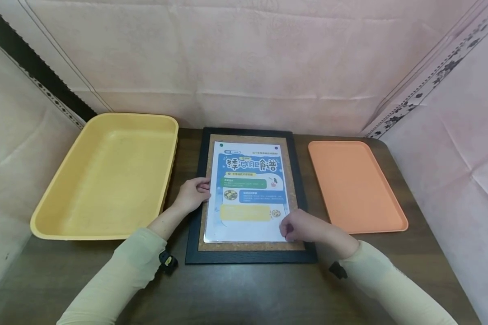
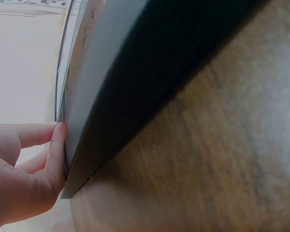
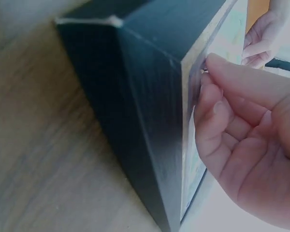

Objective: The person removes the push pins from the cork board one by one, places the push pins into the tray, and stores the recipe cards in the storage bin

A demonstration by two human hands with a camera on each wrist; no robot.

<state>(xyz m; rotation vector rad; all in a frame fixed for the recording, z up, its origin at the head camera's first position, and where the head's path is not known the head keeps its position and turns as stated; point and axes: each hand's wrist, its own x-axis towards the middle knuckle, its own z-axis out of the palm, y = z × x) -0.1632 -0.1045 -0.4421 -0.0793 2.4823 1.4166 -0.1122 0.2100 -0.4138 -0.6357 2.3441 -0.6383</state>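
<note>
A printed, glossy sheet (image 1: 244, 231) lies on a cork board (image 1: 248, 247) with a black frame (image 1: 250, 258). Small round pins sit at its top corners, a green pin (image 1: 221, 145) at left and a dark pin (image 1: 276, 148) at right. At the sheet's left edge, my left hand (image 1: 192, 195) pinches the margin between thumb and finger; the left wrist view shows the fingertips (image 2: 59, 126) meeting there. Over the lower right corner, my right hand (image 1: 300, 225) has its fingers curled and pinches a tiny shiny pin (image 3: 204, 71), mostly hidden by the fingertips.
To the left stands a deep yellow tray (image 1: 105, 180), close to my left forearm. A flat orange tray (image 1: 358, 185) lies to the right of the board. Pale cloth (image 1: 244, 54) hangs behind and beside the brown wooden table (image 1: 244, 293).
</note>
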